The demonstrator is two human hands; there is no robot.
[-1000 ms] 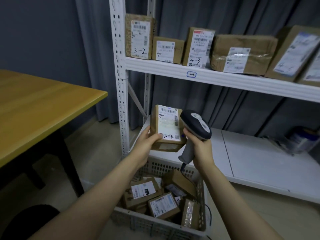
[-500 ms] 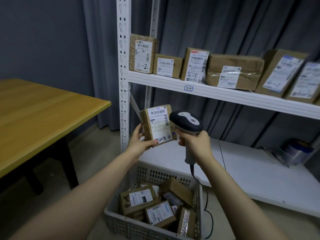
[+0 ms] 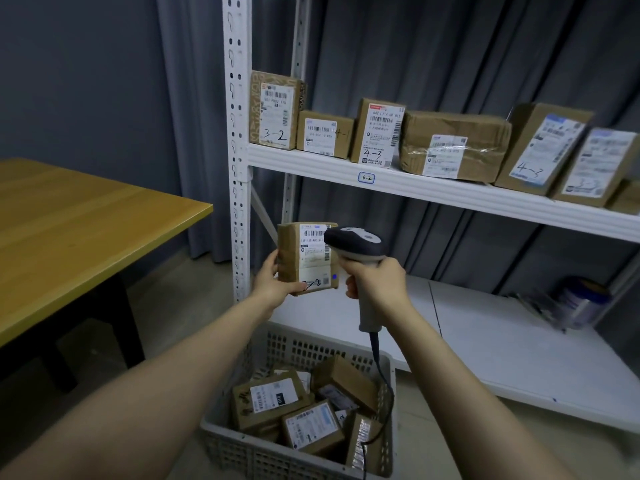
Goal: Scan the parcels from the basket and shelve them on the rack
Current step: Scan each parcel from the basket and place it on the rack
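Note:
My left hand [image 3: 273, 284] grips a small brown parcel [image 3: 304, 258] from below, upright, its white label facing me. My right hand [image 3: 375, 278] holds a grey and white barcode scanner [image 3: 356, 245] by its handle, the head right against the parcel's right edge. Below them a grey slotted basket [image 3: 277, 455] on the floor holds several more labelled parcels [image 3: 273, 398]. On the white rack's upper shelf [image 3: 433, 192] several parcels stand in a row, some marked by hand, like the one marked 3-2 [image 3: 275, 110].
A wooden table [image 3: 79, 223] with dark legs stands at the left. The rack's upright post [image 3: 237, 150] rises just left of the held parcel. The lower shelf [image 3: 485, 334] carries a blurred can at its far right [image 3: 581, 303]. The scanner cable [image 3: 384, 382] trails into the basket.
The view has tilted up and back, so the basket and upper shelf show more. Both hands stay together, the parcel is turned a little more upright, and the scanner head is closer to its label.

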